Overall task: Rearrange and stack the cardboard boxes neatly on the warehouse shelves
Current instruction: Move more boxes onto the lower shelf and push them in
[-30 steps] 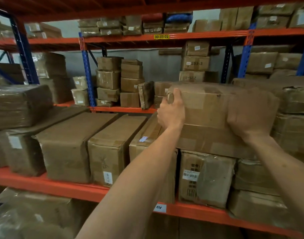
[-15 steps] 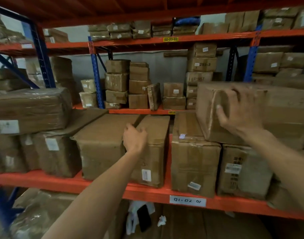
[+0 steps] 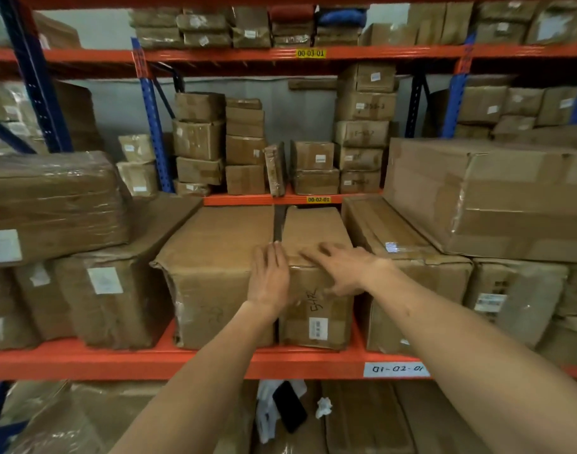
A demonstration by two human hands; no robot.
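A narrow upright cardboard box (image 3: 313,227) with a barcode label and handwriting on its front stands mid-shelf on the orange shelf beam (image 3: 116,362). My left hand (image 3: 269,276) lies flat on its upper left front corner, fingertips at the gap beside the wider box (image 3: 215,257). Spread across the narrow box's top front edge is my right hand (image 3: 342,268), slightly blurred. Neither hand is closed around anything. A large flat box (image 3: 493,198) rests on top of the boxes at the right.
A taped box (image 3: 408,257) stands right of the narrow one, and plastic-wrapped boxes (image 3: 51,198) are stacked at the left. Smaller boxes (image 3: 244,149) fill the rear rack. Blue uprights (image 3: 35,77) frame the bay. Below the beam lie more boxes, white scraps and a dark object (image 3: 290,407).
Both hands were on the large box at the right. The left hand let go first and moved to the middle boxes; the right followed, and both now rest on the narrow box.
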